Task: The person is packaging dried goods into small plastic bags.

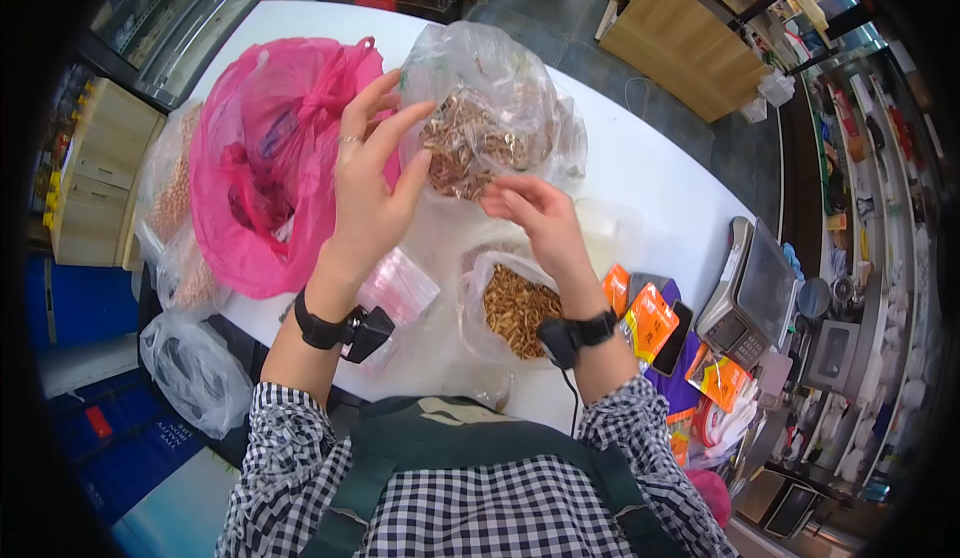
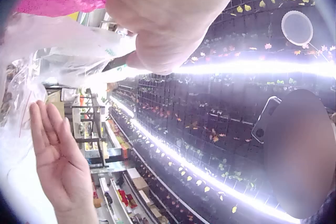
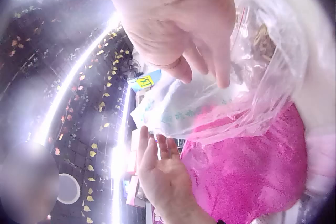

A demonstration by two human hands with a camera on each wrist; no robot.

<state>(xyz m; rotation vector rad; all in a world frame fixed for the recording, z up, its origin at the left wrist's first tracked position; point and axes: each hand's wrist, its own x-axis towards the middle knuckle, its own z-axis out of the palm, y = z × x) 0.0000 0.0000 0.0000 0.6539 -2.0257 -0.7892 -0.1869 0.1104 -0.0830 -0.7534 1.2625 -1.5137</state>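
A large clear plastic bag [image 1: 490, 68] with dried brown pieces [image 1: 465, 143] in it lies at the back of the white table. My left hand [image 1: 375, 178] is at its left side, fingers spread and thumb apart, fingertips close by the plastic. At its near right edge is my right hand [image 1: 540, 220], its fingers mostly extended. Both wrist views show the opposite hand with an open palm beside the plastic. Below my right hand sits a smaller clear bag of brown dried strips [image 1: 520, 308]. Small clear packets with pink edges [image 1: 400, 288] lie near my left wrist.
A big pink plastic bag [image 1: 225, 158] stands on the left, with bags of pale round pieces [image 1: 170, 203] beside it. Orange packets [image 1: 650, 320], a phone [image 1: 672, 338] and a weighing scale [image 1: 750, 288] are on the right. A crumpled clear bag [image 1: 195, 373] hangs by the left edge.
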